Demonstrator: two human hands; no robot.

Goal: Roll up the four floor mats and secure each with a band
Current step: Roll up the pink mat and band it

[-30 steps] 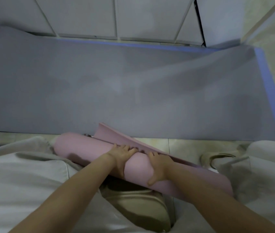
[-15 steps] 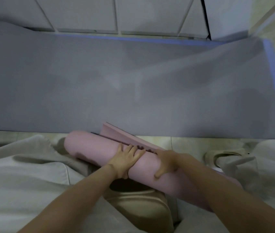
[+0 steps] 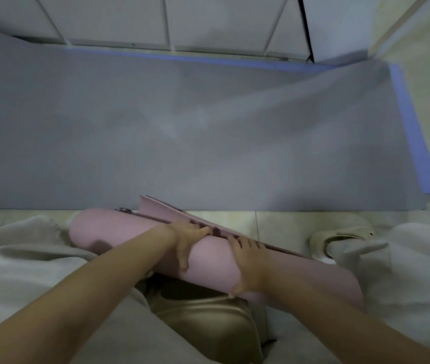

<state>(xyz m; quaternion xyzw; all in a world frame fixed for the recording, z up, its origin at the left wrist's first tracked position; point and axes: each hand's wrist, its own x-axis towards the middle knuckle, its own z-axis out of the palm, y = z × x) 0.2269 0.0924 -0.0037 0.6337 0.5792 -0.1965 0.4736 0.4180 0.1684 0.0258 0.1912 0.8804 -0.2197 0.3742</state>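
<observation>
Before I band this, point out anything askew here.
The pink mat is not fully rolled: its loose end stands up off the roll. The grey mat ripples up at its far right corner.

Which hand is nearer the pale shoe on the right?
Right. The right hand grips the pink mat roll just left of the shoe; the left hand grips the roll farther to the left.

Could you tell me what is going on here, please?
A seated person holds a rolled pink mat across their lap, with the left hand and right hand both gripping it near the middle. Its outer end stands loose as a flap, and no band shows around it. A grey mat lies flat on the floor beyond, over a blue mat.
</observation>
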